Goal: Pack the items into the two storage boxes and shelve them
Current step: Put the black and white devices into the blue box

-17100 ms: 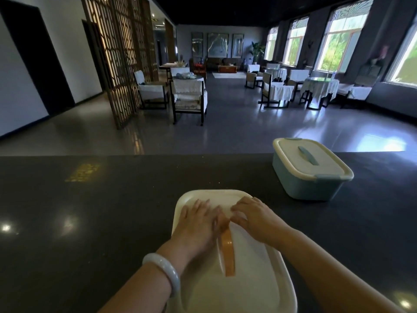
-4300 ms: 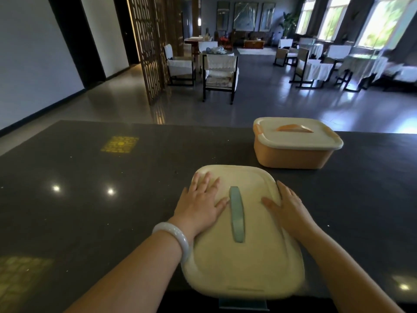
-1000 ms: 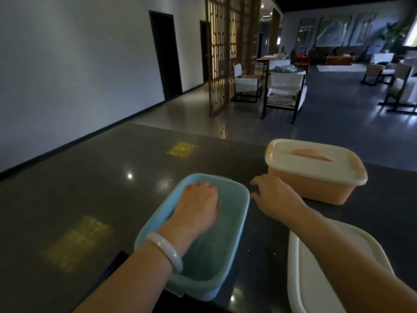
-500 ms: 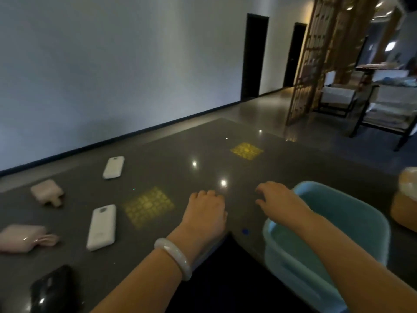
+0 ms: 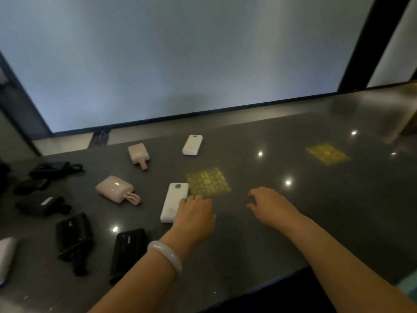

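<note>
Power banks lie scattered on the dark counter (image 5: 293, 222). A white power bank (image 5: 172, 203) lies right beside my left hand (image 5: 195, 214), whose fingers hang over its right edge; I cannot tell if they touch it. My right hand (image 5: 270, 205) hovers over bare counter with fingers loosely spread, holding nothing. Another white power bank (image 5: 192, 144) lies farther back. Two pink power banks (image 5: 115, 188) (image 5: 138, 153) with short cables sit to the left. Several black ones (image 5: 127, 250) (image 5: 72, 231) lie near the front left. Only a sliver of the blue box (image 5: 408, 288) shows at the right edge.
More black devices (image 5: 42, 206) (image 5: 55, 168) lie at the far left, and a white object (image 5: 5, 256) pokes in at the left edge. A pale wall rises behind the counter. Yellow light patches (image 5: 207, 180) mark the surface.
My view has swung left, away from the open blue box and the orange box. Both hands moved left over the counter, the left one arriving beside the near white power bank.
</note>
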{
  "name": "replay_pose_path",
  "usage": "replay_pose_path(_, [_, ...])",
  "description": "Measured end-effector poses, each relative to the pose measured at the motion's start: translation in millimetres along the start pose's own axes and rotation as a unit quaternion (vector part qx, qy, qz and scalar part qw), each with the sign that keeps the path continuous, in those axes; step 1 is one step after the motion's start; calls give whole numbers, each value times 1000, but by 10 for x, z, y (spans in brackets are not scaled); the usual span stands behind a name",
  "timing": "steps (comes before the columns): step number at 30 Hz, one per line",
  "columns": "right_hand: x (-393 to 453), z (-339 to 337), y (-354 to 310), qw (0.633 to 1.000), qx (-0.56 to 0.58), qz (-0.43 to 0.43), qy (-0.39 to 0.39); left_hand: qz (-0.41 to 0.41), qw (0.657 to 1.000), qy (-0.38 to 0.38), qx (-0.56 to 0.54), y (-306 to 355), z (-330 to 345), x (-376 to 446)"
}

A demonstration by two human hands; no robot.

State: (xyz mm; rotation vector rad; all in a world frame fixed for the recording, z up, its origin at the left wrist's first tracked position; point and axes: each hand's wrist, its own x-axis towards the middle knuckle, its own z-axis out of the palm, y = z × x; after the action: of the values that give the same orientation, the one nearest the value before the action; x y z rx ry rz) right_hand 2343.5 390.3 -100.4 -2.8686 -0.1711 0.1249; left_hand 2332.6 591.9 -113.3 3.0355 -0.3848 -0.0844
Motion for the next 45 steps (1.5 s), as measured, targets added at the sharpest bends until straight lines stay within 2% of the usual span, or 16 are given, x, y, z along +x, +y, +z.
replay_pose_path(7, [683,193,-115,997,28,-60,-42,-112,993,23,-24,-297,178,293])
replay_pose_path(14, [1117,334,-272,993,45,-70,-78,-155,985,46,-68,-500,441,523])
replay_pose_path(20, [1416,396,-422,993,69,-43,-89,-239,967,-27,-84,-783,682,737])
replay_pose_path(25, [1722,506,-484,993,56,-28,-101,-215,966,-8,-143,-1038,859,965])
replay_pose_path(28, [1945,599,-513,992,52,-21,-111,-196,965,32,-173,-1226,876,1199])
replay_pose_path(31, [2200,666,-573,991,58,-20,-116,-198,961,74,-178,-1456,824,1538])
replay_pose_path(35, [2509,748,-651,991,57,-20,-119,-193,966,73,-155,-1723,837,1917])
replay_pose_path(39, [2742,825,-752,994,44,-20,-100,-212,966,61,-137,-1851,995,2041])
replay_pose_path(42, [2926,853,-871,995,38,-16,-86,-219,961,82,-144,-1843,1090,2043])
replay_pose_path(45, [3127,883,-977,995,88,19,-44,-219,957,104,-158,-1839,1136,2018])
